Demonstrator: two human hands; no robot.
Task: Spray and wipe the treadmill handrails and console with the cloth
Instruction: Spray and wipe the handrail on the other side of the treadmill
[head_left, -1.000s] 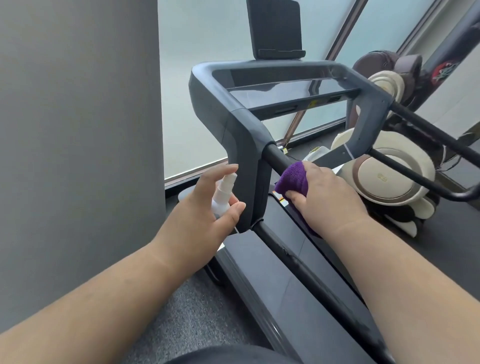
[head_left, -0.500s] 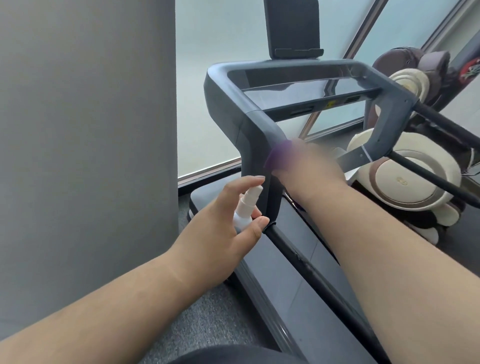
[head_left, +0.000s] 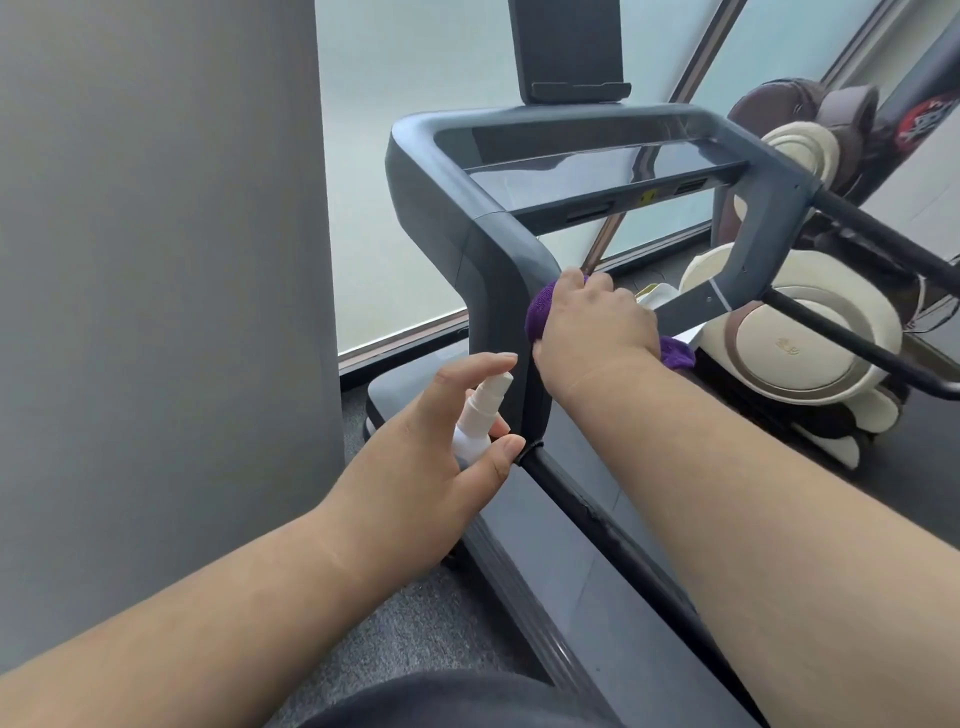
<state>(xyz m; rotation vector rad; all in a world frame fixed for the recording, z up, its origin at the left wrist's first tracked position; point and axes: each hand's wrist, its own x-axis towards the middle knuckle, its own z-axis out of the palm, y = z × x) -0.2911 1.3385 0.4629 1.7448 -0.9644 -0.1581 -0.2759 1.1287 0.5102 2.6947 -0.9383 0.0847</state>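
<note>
Head view: grey carpet (head_left: 415, 618); frosted window (head_left: 415, 156) behind treadmill (head_left: 467, 223).

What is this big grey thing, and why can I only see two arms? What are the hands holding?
The picture comes from a camera worn on a person's head, looking down, so you see only that person's own arms reaching forward. The big grey thing is a treadmill, a machine for walking or running indoors. The flat shiny panel across its top is the console, and a dark screen holder stands above it. The left hand holds a small white spray bottle, with one finger over the top. The right hand grips a purple cloth and presses it against the treadmill's frame where the near handrail joins it. Behind the treadmill, to the right, sits a cream and brown massage chair. On the left is a plain grey wall, and ahead is a frosted window.
</note>
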